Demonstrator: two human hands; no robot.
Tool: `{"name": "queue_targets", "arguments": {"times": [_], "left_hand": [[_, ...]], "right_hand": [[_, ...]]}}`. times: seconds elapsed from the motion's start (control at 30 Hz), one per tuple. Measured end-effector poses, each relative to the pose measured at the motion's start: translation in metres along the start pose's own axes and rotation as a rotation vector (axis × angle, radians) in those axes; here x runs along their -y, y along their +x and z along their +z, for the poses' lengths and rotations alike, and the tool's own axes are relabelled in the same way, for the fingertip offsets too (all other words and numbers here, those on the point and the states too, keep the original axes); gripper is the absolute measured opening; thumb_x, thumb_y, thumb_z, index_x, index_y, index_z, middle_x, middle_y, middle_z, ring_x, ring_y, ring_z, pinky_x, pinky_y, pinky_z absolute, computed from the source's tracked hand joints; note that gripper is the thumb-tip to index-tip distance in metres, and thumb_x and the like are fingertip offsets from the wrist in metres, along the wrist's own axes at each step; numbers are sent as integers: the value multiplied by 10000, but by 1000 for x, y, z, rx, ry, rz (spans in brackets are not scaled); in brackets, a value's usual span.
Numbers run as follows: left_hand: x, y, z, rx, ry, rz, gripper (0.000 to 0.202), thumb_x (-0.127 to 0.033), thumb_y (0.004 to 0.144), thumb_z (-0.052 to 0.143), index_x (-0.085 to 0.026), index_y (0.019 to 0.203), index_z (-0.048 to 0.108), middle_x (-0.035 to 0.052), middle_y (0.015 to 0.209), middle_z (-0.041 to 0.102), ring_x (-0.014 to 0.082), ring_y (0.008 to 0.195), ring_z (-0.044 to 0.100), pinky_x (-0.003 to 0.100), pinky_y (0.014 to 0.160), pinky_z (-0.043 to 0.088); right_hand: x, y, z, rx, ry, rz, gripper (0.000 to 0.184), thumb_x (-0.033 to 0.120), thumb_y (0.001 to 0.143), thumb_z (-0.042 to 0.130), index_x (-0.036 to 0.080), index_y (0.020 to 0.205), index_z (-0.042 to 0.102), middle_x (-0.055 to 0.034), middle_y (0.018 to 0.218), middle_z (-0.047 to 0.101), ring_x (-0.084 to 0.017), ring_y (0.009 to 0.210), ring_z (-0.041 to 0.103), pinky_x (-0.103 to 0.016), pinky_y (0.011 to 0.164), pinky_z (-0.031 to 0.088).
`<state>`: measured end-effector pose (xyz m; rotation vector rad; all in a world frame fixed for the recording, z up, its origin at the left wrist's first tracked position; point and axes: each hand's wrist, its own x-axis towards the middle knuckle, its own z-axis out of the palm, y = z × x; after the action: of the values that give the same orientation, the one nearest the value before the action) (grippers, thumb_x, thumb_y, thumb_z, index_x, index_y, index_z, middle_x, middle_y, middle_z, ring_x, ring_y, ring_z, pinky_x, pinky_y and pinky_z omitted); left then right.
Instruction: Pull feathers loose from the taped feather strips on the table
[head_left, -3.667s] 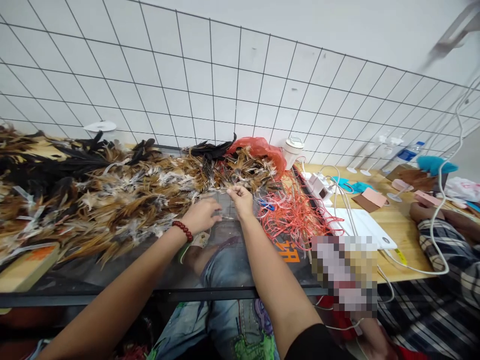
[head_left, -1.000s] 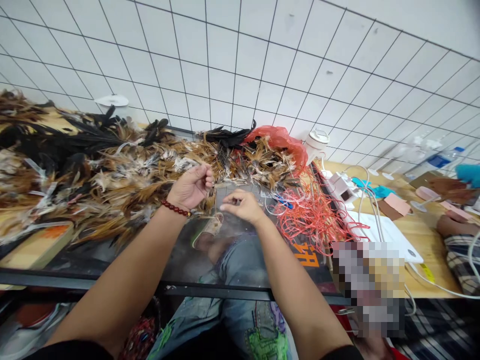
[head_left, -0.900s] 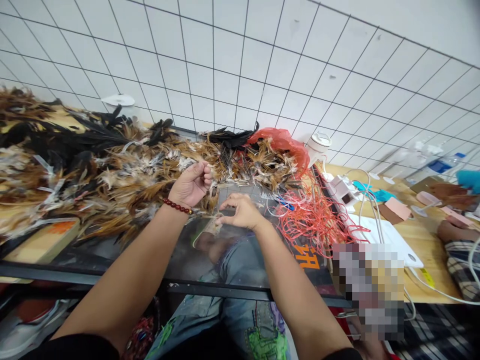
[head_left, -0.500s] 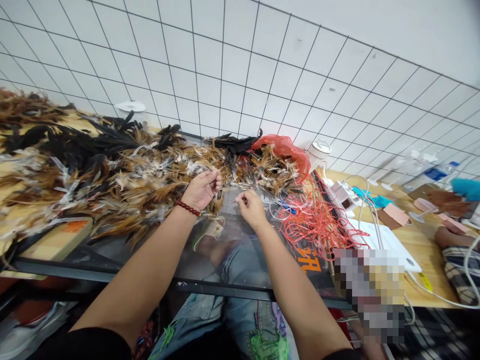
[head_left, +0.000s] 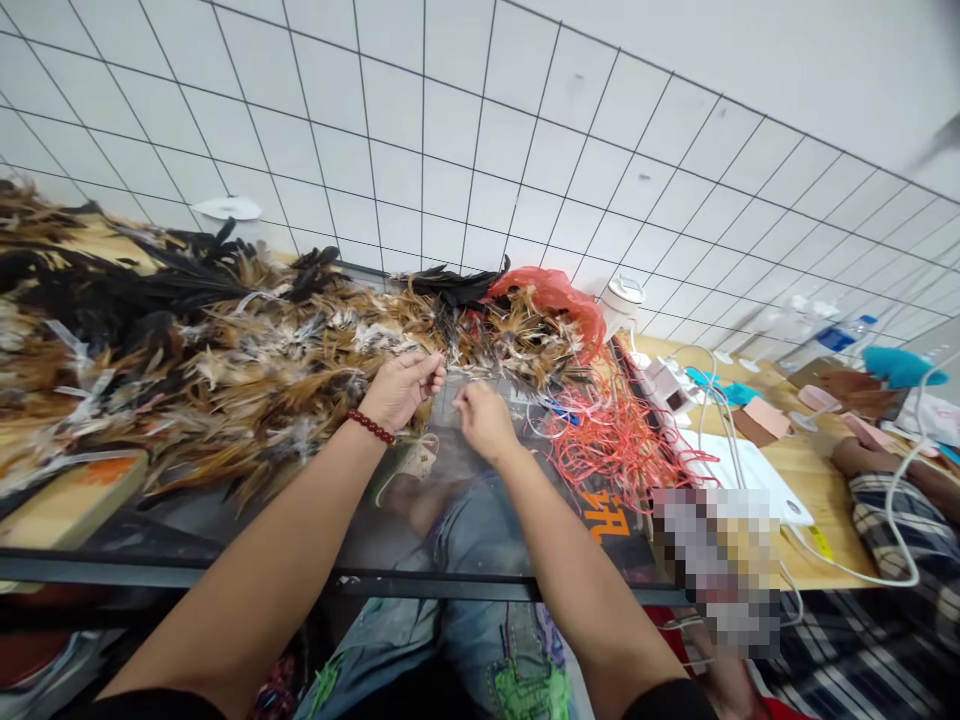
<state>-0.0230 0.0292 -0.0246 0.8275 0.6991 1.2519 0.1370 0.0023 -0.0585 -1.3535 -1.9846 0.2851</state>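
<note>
A big heap of brown, black and white feathers (head_left: 225,350) covers the left and back of a glass table (head_left: 480,530). My left hand (head_left: 401,388), a red bead bracelet at its wrist, is curled with its fingertips pinched on a small bunch of feathers at the heap's edge. My right hand (head_left: 484,420) sits just to the right of it, fingers bunched in a pinch near the same feathers. What the right fingers hold is too small to make out.
A tangle of red strings (head_left: 615,440) lies right of my hands, a red plastic bag (head_left: 559,295) behind it. Farther right are a white cup (head_left: 622,300), white cables (head_left: 720,420) and a wooden table (head_left: 810,470), where another person's plaid sleeve (head_left: 900,510) rests.
My right hand rose from the glass toward the left hand and the heap. My left hand stayed pinched at the heap's edge, and the camera shifted a little.
</note>
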Motion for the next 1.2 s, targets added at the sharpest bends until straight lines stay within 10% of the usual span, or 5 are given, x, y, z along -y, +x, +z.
{"name": "queue_targets", "arguments": {"times": [0.13, 0.33, 0.87, 1.2], "left_hand": [[7, -3, 8, -42, 6, -26, 299, -287, 563, 865, -102, 704, 677, 27, 643, 639, 75, 556, 561, 186, 531, 449], [17, -4, 14, -104, 27, -67, 246, -246, 605, 838, -89, 731, 695, 54, 702, 684, 87, 598, 610, 203, 607, 499], [21, -11, 23, -143, 247, -268, 218, -176, 612, 825, -54, 751, 708, 135, 741, 718, 169, 625, 683, 258, 585, 563], [19, -6, 20, -185, 279, -138, 237, -201, 525, 860, -91, 598, 663, 29, 546, 613, 64, 445, 515, 159, 413, 411]], "right_hand": [[-13, 10, 5, -316, 613, 275, 201, 354, 869, 453, 210, 732, 486, 26, 653, 487, -130, 643, 433, -257, 654, 363], [-10, 14, 6, -319, 1224, 392, 356, 501, 705, 653, 206, 674, 455, 63, 588, 445, -75, 526, 363, -219, 540, 297], [-3, 10, 9, -240, 901, 241, 206, 407, 813, 522, 209, 764, 489, 30, 669, 531, -115, 644, 509, -249, 664, 447], [-5, 7, 9, -298, 718, 247, 198, 372, 806, 549, 188, 868, 590, -7, 814, 621, -126, 728, 536, -254, 740, 439]]}}
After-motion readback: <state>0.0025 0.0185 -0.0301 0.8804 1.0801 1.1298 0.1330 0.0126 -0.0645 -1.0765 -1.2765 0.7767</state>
